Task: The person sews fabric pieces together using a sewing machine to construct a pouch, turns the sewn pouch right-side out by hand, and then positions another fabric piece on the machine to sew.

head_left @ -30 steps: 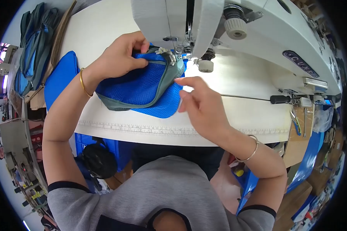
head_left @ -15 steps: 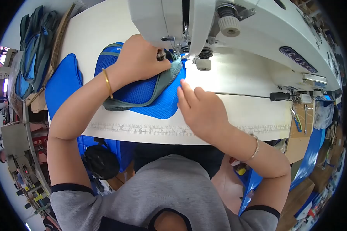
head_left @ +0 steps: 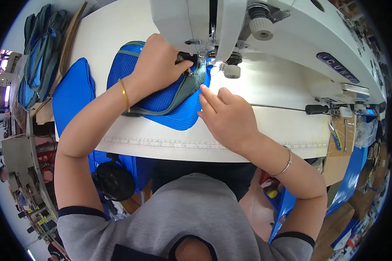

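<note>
A blue mesh pouch piece with grey-green binding lies on the table under the sewing machine head, a corner of it at the presser foot. My left hand is closed on its upper part, thumb beside the needle area; a small dark zipper part shows by the thumb. Underneath the pouch extends a bright blue mesh panel. My right hand is stretched out, its fingertips touching the right edge of the panel and binding.
Flat blue cut pieces lie at the table's left. Blue-grey sewn pieces hang further left. A printed ruler strip runs along the front edge. On the right are a black-handled tool and snips.
The pouch and panel have shifted slightly away from me, toward the machine. My left hand has moved a little with them, and my right fingertips now sit closer to the binding.
</note>
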`<action>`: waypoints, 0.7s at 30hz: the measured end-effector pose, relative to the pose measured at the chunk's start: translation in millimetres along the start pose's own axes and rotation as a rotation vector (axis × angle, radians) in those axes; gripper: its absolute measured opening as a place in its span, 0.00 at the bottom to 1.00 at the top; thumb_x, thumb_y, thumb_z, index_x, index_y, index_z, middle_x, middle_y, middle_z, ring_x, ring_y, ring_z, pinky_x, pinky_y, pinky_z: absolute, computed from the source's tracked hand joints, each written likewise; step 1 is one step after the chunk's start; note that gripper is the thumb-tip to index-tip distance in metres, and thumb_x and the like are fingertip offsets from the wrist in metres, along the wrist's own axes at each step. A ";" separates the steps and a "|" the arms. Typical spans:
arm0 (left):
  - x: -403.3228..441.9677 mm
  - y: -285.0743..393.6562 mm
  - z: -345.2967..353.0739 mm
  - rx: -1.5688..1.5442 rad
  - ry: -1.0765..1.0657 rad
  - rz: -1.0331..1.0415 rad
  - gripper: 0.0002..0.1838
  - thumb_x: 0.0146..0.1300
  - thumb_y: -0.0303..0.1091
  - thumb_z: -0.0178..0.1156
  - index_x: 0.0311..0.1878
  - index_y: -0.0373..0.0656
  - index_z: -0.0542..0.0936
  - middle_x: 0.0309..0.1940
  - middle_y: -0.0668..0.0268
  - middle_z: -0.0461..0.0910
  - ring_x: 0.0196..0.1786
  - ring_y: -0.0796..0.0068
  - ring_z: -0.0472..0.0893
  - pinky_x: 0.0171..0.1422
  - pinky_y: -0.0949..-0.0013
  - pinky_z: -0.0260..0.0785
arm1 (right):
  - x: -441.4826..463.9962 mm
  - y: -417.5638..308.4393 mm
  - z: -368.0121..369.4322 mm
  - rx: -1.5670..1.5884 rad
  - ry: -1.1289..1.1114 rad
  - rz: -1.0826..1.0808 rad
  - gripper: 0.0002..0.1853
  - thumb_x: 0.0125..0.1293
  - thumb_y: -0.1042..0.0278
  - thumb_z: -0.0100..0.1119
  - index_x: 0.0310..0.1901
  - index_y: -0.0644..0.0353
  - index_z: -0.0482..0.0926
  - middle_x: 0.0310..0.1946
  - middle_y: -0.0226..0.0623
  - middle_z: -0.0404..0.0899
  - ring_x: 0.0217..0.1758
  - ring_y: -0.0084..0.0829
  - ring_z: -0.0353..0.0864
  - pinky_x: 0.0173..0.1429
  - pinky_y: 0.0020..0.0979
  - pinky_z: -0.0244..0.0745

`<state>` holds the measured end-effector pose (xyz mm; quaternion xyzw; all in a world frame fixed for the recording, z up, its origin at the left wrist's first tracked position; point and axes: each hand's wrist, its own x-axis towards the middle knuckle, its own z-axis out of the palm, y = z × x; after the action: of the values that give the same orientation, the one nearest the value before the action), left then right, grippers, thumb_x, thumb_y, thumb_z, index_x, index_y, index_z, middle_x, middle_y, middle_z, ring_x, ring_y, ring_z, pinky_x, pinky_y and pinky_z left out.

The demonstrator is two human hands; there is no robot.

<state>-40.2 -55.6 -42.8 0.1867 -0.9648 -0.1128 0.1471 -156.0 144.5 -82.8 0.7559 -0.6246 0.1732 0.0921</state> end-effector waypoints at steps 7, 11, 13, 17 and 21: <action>-40.2 32.2 -11.5 0.081 0.089 0.455 0.15 0.51 0.28 0.68 0.44 0.38 0.84 0.44 0.60 0.85 0.49 0.60 0.80 0.58 0.62 0.72 | 3.3 9.6 -2.2 0.107 0.057 -0.031 0.18 0.58 0.70 0.65 0.49 0.69 0.85 0.49 0.43 0.85 0.45 0.33 0.79 0.39 0.31 0.78; -39.5 36.5 -5.6 0.300 -0.006 0.323 0.12 0.55 0.27 0.63 0.44 0.38 0.83 0.44 0.60 0.83 0.51 0.62 0.77 0.58 0.61 0.70 | 4.5 20.6 0.9 0.064 0.180 0.055 0.22 0.59 0.66 0.68 0.53 0.69 0.82 0.48 0.42 0.83 0.60 0.39 0.80 0.58 0.37 0.78; -34.8 32.4 -1.0 0.283 0.046 0.320 0.11 0.57 0.28 0.62 0.44 0.38 0.83 0.43 0.61 0.83 0.50 0.62 0.77 0.57 0.61 0.70 | 0.9 23.3 7.3 0.013 0.065 0.083 0.28 0.58 0.63 0.72 0.60 0.66 0.80 0.63 0.41 0.80 0.59 0.36 0.79 0.63 0.37 0.75; -33.8 29.6 16.6 0.289 0.177 0.275 0.10 0.57 0.28 0.62 0.43 0.39 0.83 0.43 0.61 0.82 0.48 0.61 0.76 0.55 0.60 0.70 | 5.4 22.9 3.9 0.023 0.088 0.094 0.25 0.60 0.63 0.71 0.57 0.65 0.83 0.61 0.37 0.82 0.53 0.34 0.79 0.59 0.35 0.75; -34.2 37.6 17.2 0.237 0.174 0.195 0.09 0.57 0.30 0.64 0.40 0.39 0.82 0.40 0.62 0.81 0.49 0.62 0.76 0.54 0.60 0.70 | 4.2 26.4 6.6 -0.008 0.126 0.034 0.20 0.63 0.61 0.68 0.53 0.64 0.85 0.55 0.34 0.84 0.51 0.33 0.78 0.56 0.34 0.74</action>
<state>-27.8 -5.2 -56.8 0.1173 -0.9684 0.0333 0.2174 -180.2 132.9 -89.3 0.7323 -0.6312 0.2195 0.1313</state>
